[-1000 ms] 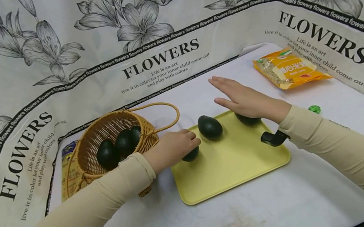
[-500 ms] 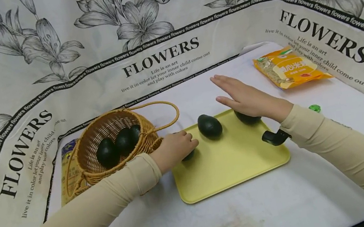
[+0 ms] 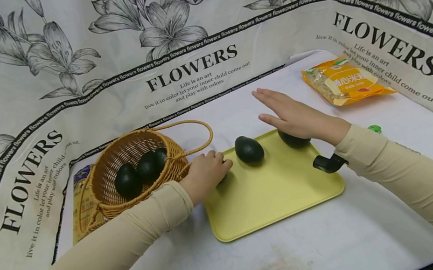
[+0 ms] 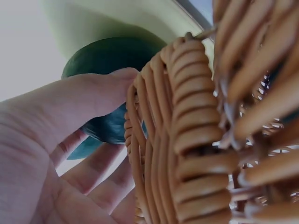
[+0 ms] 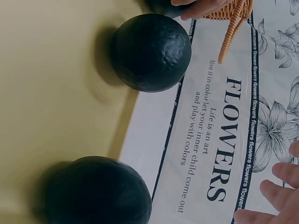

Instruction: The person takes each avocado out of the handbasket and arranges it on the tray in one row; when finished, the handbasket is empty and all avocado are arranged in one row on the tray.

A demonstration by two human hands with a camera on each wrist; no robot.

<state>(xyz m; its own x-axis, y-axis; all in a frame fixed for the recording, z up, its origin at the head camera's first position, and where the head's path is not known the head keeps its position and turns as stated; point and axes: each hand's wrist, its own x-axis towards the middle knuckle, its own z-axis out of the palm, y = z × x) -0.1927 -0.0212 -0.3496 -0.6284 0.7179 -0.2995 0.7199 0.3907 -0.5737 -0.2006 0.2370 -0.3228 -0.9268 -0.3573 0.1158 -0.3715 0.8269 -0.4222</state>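
Dark green, the avocado (image 4: 107, 57) within our gripping left hand (image 3: 207, 174) hides its long axis; our right hand (image 3: 294, 117) is straight-fingered.

Grips a dark green, rounded fruit (image 4: 112, 56) with the left hand (image 4: 53, 126), in front of a pale yellow-green, smooth tray (image 4: 142, 19). Disappears partly behind a nearer tan, woven-wicker basket (image 4: 194, 102); hard to tell whether touching it.

head: high, facing forward and down, wide over yellow tray (image 3: 277, 194), wicker basket (image 3: 133, 147), printed backdrop (image 3: 270, 44) | left wrist: very close on dark green fruit (image 4: 107, 56), basket filling frame's right | right wrist: close over tray, rolled sideways toward backdrop | head/right wrist share: tray, backdrop
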